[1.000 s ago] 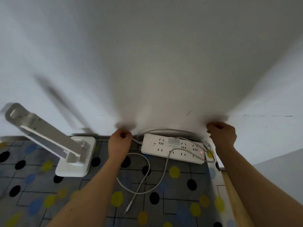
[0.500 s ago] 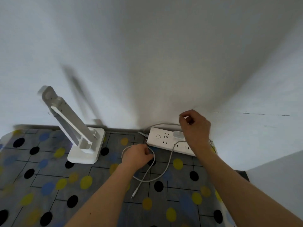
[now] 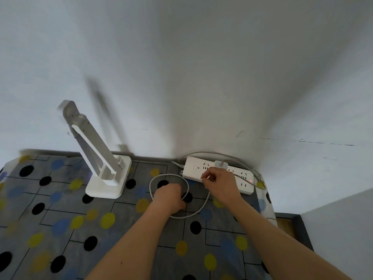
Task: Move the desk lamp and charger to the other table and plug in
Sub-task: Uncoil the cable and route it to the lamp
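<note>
A white folded desk lamp [image 3: 105, 158] stands on the patterned tablecloth at the left, close to the wall. A white power strip [image 3: 244, 179] lies against the wall at the right, with a white charger [image 3: 221, 164] plugged into it and a red light lit. The charger's white cable [image 3: 161, 176] loops over the cloth. My left hand [image 3: 170, 197] rests on that loop, fingers closed over the cable. My right hand [image 3: 220, 183] pinches something small at the front edge of the strip, just below the charger; what it holds is hidden.
The table [image 3: 60, 229] is covered by a grey cloth with black, yellow and blue dots. A white wall rises right behind it. The table's right edge [image 3: 270, 203] drops off to a dark strip and wooden floor [image 3: 284, 225].
My right hand came down from the wall behind the strip to its front edge. My left hand slid from beside the strip's end onto the cable loop. The view shifted down and right.
</note>
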`<state>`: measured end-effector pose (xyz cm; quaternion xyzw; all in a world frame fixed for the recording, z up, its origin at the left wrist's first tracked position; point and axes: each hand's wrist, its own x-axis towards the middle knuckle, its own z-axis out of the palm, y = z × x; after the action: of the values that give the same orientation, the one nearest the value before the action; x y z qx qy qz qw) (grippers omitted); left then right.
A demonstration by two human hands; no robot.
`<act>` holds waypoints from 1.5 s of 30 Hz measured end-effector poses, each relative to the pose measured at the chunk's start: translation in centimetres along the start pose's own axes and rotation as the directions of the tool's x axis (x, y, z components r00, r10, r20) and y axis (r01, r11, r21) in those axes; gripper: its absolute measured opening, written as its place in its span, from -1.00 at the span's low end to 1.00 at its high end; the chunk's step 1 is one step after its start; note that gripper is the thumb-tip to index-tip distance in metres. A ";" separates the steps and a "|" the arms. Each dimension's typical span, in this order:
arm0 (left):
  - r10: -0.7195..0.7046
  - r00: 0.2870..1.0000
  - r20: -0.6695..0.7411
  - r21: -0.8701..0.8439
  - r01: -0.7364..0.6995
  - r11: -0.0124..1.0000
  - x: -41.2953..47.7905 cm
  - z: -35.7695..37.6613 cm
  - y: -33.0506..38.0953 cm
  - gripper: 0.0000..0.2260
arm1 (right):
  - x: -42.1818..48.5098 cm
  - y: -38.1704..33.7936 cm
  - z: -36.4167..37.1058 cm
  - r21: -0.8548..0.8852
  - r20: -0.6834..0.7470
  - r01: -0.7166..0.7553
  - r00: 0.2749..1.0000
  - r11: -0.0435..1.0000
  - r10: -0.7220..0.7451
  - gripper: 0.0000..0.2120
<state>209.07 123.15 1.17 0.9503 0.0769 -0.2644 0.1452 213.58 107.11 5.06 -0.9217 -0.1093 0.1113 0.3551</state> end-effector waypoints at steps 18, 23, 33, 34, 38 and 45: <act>-0.190 0.883 -0.430 -0.745 -0.229 0.627 -2.9 -7.2 -2.9 -0.91 | 0.0 -2.8 0.0 -0.006 0.164 -0.008 0.986 1.000 0.009 -0.81; -0.315 0.906 -0.283 -0.955 -0.235 0.181 -4.0 -9.4 -3.3 -0.94 | 0.3 -5.1 0.1 0.082 0.175 0.001 0.984 0.997 -0.015 -0.84; -0.219 0.971 -0.098 -0.948 -0.158 -0.276 -4.8 -10.4 -4.1 -0.87 | -0.2 -7.2 0.2 0.422 0.441 -0.269 0.895 0.866 0.064 -0.66; -0.214 0.973 -0.090 -0.943 -0.152 -0.295 -4.7 -10.3 -4.1 -0.88 | -0.4 -7.2 0.2 0.447 0.462 -0.290 0.885 0.846 0.058 -0.65; -0.204 0.979 -0.021 -0.942 -0.088 -0.325 -4.7 -9.9 -4.2 -0.89 | -0.5 -6.9 -0.1 0.647 0.348 -0.299 0.934 0.702 0.077 -0.85; -0.210 0.970 0.126 -0.985 0.147 0.087 -5.4 -8.9 -4.1 -0.70 | 0.5 -7.9 -1.2 0.863 0.242 -0.303 0.950 0.405 0.196 -0.88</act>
<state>207.83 129.48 10.28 0.6008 0.3510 -0.1389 0.7047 213.41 112.25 11.25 -0.5956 0.0865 0.2503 0.7584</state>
